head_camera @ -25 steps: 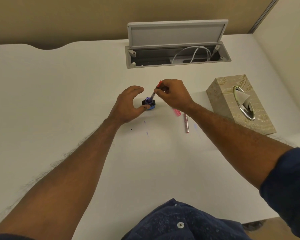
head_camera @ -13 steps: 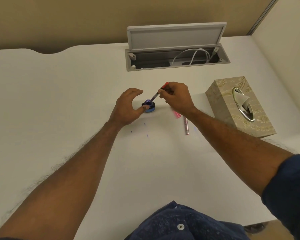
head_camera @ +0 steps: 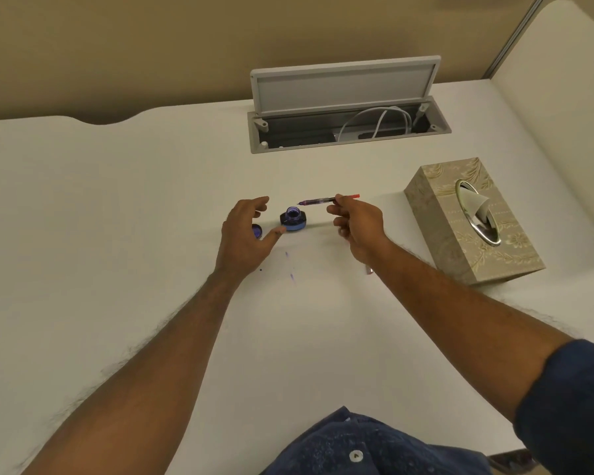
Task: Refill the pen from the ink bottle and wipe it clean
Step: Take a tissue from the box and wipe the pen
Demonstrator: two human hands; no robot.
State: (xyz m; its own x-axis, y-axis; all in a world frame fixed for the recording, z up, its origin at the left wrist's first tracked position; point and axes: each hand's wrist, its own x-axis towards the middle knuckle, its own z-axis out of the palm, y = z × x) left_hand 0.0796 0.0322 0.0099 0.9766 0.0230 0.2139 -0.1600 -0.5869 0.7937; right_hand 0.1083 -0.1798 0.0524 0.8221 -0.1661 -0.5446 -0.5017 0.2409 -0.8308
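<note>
While the right hand (head_camera: 357,222) pinches the pen (head_camera: 319,200) level above the open ink bottle (head_camera: 293,219), left hand (head_camera: 246,234) spread loose beside it, thumb touching the bottle's base, cap (head_camera: 257,231) behind.

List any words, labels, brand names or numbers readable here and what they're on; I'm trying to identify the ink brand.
None can be read.
Ink bottle: blue band around the base, no legible print at this size.
Pen in the right hand: no readable marking.
Tissue box: floral pattern only, no text.
Bottle cap by the left hand: nothing legible.
</note>
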